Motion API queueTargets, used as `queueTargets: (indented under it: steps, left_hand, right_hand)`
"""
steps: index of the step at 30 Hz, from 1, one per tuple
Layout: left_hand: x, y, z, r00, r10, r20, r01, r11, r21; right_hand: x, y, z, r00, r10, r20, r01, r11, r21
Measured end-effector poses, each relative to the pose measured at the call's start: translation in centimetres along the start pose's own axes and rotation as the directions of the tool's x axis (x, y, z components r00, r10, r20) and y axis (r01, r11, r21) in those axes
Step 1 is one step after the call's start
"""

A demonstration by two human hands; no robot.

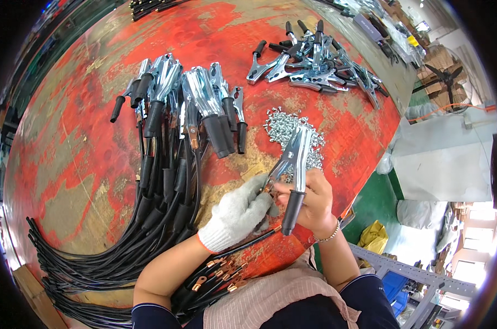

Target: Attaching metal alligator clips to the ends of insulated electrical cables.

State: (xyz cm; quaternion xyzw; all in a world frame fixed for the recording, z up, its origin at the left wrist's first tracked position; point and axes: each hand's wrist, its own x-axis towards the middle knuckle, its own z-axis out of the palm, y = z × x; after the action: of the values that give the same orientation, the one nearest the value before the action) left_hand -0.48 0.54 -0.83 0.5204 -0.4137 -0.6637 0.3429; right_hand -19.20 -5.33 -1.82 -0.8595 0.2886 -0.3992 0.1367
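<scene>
A silvery welding clamp (300, 156) with a black handle sleeve (293, 213) stands tilted between my hands. My left hand (235, 213), in a white knitted glove, is closed around its lower arm, where a copper cable lug (268, 187) shows. A black cable (259, 238) runs down left from under the glove. Bare, with a beaded bracelet, my right hand (313, 204) has its fingers bent behind the clamp's sleeved handle. Its fingertips meet at the lug; whatever they pinch is too small or hidden to make out.
Small screws (284, 125) lie heaped just beyond the clamp. Loose clamps (320, 66) are piled at the far right of the red, worn table (84, 181). Clamps on black cables (161, 82) lie bundled at left. Cables with copper lugs (202, 281) lie near my body.
</scene>
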Motion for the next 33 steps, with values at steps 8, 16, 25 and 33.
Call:
queueTargets:
  steps: [8, 16, 25, 33]
  left_hand:
    - [-0.1, 1.6, -0.4, 0.995, 0.085, -0.058, -0.070, 0.973, 0.222]
    - [-0.9, 3.9, -5.7, 0.580, 0.719, -0.384, -0.262, 0.611, 0.747]
    - [-3.6, 4.1, -8.8, 0.555, 0.511, -0.656, 0.190, 0.690, 0.699]
    - [-3.9, 4.7, -6.9, 0.453, 0.595, -0.664, 0.578, 0.371, 0.727]
  right_hand:
    - [-0.4, 2.8, -1.4, 0.992, 0.122, 0.028, -0.118, 0.986, -0.121]
    - [4.0, 20.4, -6.7, 0.965, 0.258, -0.049, -0.241, 0.796, -0.556]
    - [8.9, 25.6, -5.0, 0.993, 0.018, 0.117, 0.085, 0.572, -0.815]
    - [10.6, 25.7, -7.3, 0.935, 0.180, 0.306, 0.151, 0.577, -0.803]
